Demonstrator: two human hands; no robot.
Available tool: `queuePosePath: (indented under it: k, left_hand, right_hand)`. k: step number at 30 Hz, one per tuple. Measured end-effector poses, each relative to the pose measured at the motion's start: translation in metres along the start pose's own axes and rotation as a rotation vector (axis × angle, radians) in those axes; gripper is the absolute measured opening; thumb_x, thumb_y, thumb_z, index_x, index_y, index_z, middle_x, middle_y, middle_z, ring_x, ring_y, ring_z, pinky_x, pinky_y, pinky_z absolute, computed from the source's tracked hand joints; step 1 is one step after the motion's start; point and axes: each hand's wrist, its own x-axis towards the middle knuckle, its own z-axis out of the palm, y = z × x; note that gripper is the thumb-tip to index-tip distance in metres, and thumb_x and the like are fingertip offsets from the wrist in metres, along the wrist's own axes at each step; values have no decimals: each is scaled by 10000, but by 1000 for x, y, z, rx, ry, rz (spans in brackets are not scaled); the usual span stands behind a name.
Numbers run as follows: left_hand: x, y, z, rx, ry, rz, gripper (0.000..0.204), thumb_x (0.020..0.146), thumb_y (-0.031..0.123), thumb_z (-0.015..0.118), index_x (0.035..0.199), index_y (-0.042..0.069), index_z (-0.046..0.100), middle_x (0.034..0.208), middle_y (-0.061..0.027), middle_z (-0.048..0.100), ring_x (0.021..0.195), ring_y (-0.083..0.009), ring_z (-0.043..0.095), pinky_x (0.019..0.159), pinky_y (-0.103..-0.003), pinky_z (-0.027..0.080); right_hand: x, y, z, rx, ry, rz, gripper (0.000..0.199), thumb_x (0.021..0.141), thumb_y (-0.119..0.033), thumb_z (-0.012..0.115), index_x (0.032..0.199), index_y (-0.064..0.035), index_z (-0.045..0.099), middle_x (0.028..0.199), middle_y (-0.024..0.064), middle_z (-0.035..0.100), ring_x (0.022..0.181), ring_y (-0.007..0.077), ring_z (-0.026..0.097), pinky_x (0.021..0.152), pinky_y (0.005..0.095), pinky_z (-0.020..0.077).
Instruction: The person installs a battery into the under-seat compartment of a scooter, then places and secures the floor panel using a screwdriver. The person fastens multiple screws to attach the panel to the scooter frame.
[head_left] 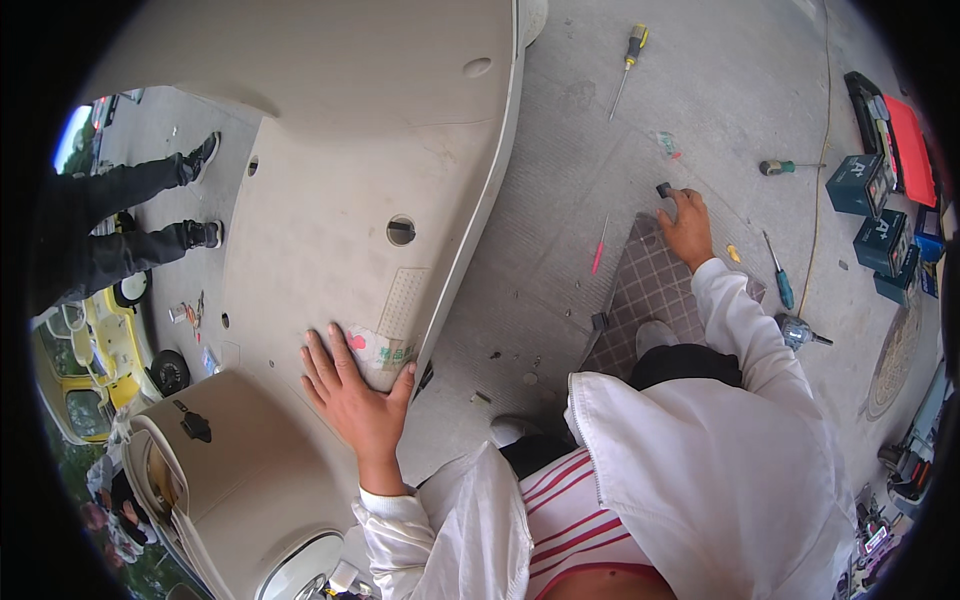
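Note:
My left hand [352, 400] lies flat with spread fingers on the beige floor panel [330, 250] of what looks like a scooter. Beside its thumb and fingers, a clear printed plastic wrapper [378, 352] rests on the panel. Low over the ground on the right, my right hand [686, 228] pinches a small black block [664, 189] at its fingertips. Beneath that wrist is a brown checked mat [645, 270]. A slotted round fitting [401, 231] sits in the panel, farther off than my left hand.
A yellow-black screwdriver [630, 60], a red-handled screwdriver [599, 246], a green-handled screwdriver [780, 168] and a teal screwdriver [782, 280] lie on the concrete. Boxes [858, 185] and a power driver [797, 332] stand at right. Another person's legs [140, 210] are at far left.

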Motion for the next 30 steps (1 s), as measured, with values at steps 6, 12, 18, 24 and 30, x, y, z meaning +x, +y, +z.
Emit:
queuePosePath:
  k: [6,12,18,24,30]
  left_hand:
    - [-2,6,-3,-8,-2,-5,1154,638,448,918,1589,92,369,1642,-224,325,1514,-436,297,1202,-610,239]
    - [-2,11,-5,27,-38,-4,1212,575,376,962,1586,103,354,1635,-214,334,1504,-431,316,1197,-613,252]
    - [11,-3,-38,-225,-167,-27,1037,696,362,891,1557,53,402,1559,-254,435,1451,-429,405,1187,-557,309]
    - [169,-140,-8,-257,159,-343,731,1024,531,475,1495,-27,468,1441,-278,559,1349,-425,526,1137,-468,400]
    - [250,-244,45,-212,-302,-737,766,1014,627,362,1324,-4,664,1455,-249,566,1394,-402,499,1158,-476,368]
  right_hand:
    - [14,-89,-14,288,118,-252,522,849,-163,749,1323,-8,595,1329,224,561,1220,427,548,1059,464,449]
    - [28,-224,-65,420,160,-744,581,859,-163,742,1397,-49,554,1402,162,506,1259,357,524,1083,462,434]
    - [49,-334,-76,447,164,-1211,502,894,-254,732,1351,-85,610,1358,120,557,1244,335,545,1058,445,464]
    - [64,-390,-63,480,115,-1133,349,917,-314,707,1155,-60,684,1223,106,640,1128,319,614,970,425,507]
    - [65,-386,-59,485,159,-1095,295,915,-325,685,1046,-62,710,1156,91,665,1074,303,637,926,429,524]
